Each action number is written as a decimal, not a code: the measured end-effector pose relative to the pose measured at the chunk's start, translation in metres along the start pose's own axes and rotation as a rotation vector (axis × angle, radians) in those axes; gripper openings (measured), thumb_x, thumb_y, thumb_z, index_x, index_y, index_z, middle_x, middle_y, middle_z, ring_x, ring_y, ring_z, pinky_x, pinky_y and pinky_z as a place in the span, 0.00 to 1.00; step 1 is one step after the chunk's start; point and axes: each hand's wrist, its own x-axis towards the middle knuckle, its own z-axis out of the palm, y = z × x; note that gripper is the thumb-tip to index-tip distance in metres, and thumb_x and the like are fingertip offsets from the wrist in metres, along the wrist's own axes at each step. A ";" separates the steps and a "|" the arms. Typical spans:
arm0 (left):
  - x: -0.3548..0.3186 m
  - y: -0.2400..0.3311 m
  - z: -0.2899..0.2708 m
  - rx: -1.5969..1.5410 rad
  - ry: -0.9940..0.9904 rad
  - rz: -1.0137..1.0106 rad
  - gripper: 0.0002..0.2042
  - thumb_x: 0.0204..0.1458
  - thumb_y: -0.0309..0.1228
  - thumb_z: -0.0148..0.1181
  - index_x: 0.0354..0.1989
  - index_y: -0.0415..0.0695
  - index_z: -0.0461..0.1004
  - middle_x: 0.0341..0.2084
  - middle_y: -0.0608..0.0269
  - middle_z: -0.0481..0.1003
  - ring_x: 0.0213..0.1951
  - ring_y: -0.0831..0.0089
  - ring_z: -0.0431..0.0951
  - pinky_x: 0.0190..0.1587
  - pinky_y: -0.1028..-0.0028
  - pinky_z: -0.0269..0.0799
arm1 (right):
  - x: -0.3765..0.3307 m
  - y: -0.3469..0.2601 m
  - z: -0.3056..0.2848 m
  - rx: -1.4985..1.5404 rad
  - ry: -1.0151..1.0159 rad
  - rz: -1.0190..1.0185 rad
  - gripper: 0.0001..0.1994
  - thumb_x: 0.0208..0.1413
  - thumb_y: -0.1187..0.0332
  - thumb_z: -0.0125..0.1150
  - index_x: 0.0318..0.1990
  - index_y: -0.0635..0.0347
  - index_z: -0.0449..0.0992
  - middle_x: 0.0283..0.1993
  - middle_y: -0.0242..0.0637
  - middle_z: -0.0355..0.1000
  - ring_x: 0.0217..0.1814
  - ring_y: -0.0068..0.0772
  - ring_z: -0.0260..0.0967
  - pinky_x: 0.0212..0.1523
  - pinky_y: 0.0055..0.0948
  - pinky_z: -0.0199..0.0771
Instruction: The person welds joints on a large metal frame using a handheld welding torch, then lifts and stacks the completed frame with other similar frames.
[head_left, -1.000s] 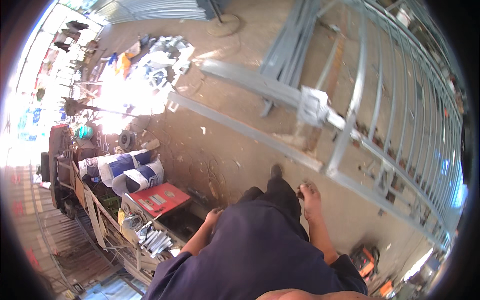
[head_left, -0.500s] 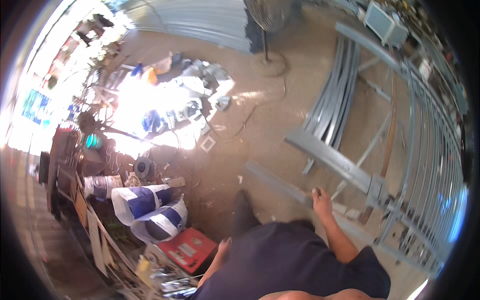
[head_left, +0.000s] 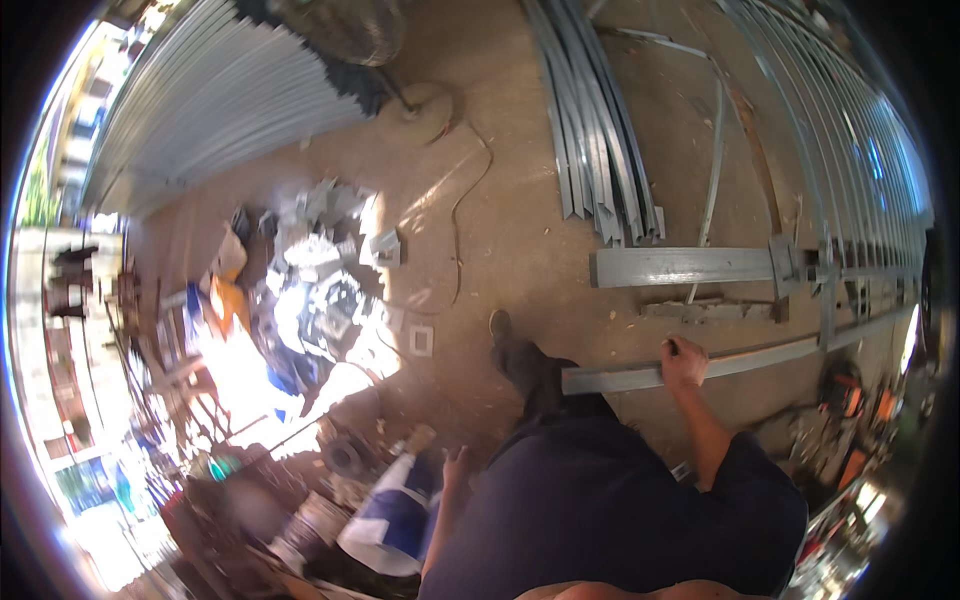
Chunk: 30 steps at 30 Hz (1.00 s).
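My right hand (head_left: pixel 683 362) is closed, with the dark end of a small object showing at its fingers; its kind is too small to tell. It is over a long grey metal bar (head_left: pixel 610 379), which runs from beside my leg to the right; I cannot tell if they touch. My left hand (head_left: pixel 456 464) hangs low at my left side, near a white and blue sack (head_left: pixel 385 515). Its fingers are too blurred and small to read, and nothing shows in them.
A thicker grey beam (head_left: pixel 685 267) lies ahead at right, with a bundle of metal profiles (head_left: pixel 600 130) beyond it. A barred metal frame (head_left: pixel 830 130) stands far right. Scrap pieces (head_left: pixel 320 270) litter the floor at left, and a cable (head_left: pixel 457 220) trails from a standing fan (head_left: pixel 345 25).
The view has swung right, so the bars now lie more level across it. One leg has stepped forward. My right hand stays closed at the bar; my left remains low.
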 end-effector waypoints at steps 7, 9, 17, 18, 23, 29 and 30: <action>0.147 0.127 -0.106 1.097 -0.279 0.711 0.15 0.62 0.36 0.56 0.53 0.42 0.72 0.42 0.58 0.77 0.38 0.68 0.80 0.40 0.70 0.77 | -0.004 -0.024 0.004 0.024 0.130 0.091 0.06 0.49 0.66 0.61 0.31 0.54 0.80 0.33 0.39 0.79 0.38 0.47 0.76 0.49 0.43 0.71; 0.161 0.183 -0.109 1.019 -0.291 0.583 0.14 0.62 0.36 0.56 0.52 0.42 0.72 0.41 0.58 0.77 0.38 0.67 0.80 0.39 0.69 0.77 | -0.007 -0.028 0.004 0.004 0.144 0.171 0.05 0.49 0.66 0.61 0.31 0.54 0.81 0.33 0.40 0.79 0.38 0.47 0.76 0.49 0.44 0.71; 0.240 0.414 -0.046 0.343 -0.451 0.207 0.14 0.62 0.35 0.56 0.52 0.42 0.70 0.39 0.59 0.77 0.37 0.67 0.80 0.37 0.69 0.77 | 0.024 -0.072 0.025 0.319 0.360 0.763 0.12 0.59 0.61 0.58 0.37 0.59 0.81 0.31 0.39 0.79 0.35 0.39 0.76 0.43 0.37 0.73; 0.261 0.435 -0.037 0.735 -0.493 0.492 0.13 0.60 0.29 0.52 0.52 0.42 0.74 0.45 0.50 0.76 0.42 0.59 0.81 0.42 0.66 0.81 | 0.035 -0.081 0.025 0.506 0.423 0.909 0.13 0.60 0.59 0.57 0.39 0.60 0.81 0.31 0.38 0.78 0.34 0.36 0.76 0.41 0.35 0.74; 0.329 0.568 0.035 1.423 -0.576 1.047 0.15 0.61 0.35 0.52 0.50 0.41 0.77 0.47 0.47 0.78 0.47 0.53 0.80 0.47 0.63 0.77 | 0.065 -0.132 0.012 0.828 0.825 1.140 0.16 0.63 0.59 0.57 0.44 0.65 0.79 0.32 0.36 0.76 0.33 0.27 0.73 0.36 0.28 0.73; 0.313 0.687 0.169 0.919 -0.596 0.278 0.21 0.60 0.40 0.58 0.55 0.37 0.73 0.35 0.61 0.77 0.33 0.74 0.75 0.31 0.76 0.69 | 0.124 -0.186 -0.043 1.160 1.111 1.245 0.16 0.65 0.60 0.56 0.52 0.62 0.73 0.33 0.35 0.73 0.30 0.26 0.70 0.35 0.27 0.73; 0.306 0.701 0.190 0.944 -0.635 0.282 0.24 0.61 0.42 0.57 0.58 0.36 0.70 0.42 0.55 0.78 0.38 0.69 0.77 0.37 0.72 0.73 | 0.135 -0.187 -0.048 1.219 1.157 1.270 0.16 0.65 0.60 0.56 0.52 0.62 0.73 0.33 0.35 0.73 0.31 0.26 0.71 0.35 0.28 0.73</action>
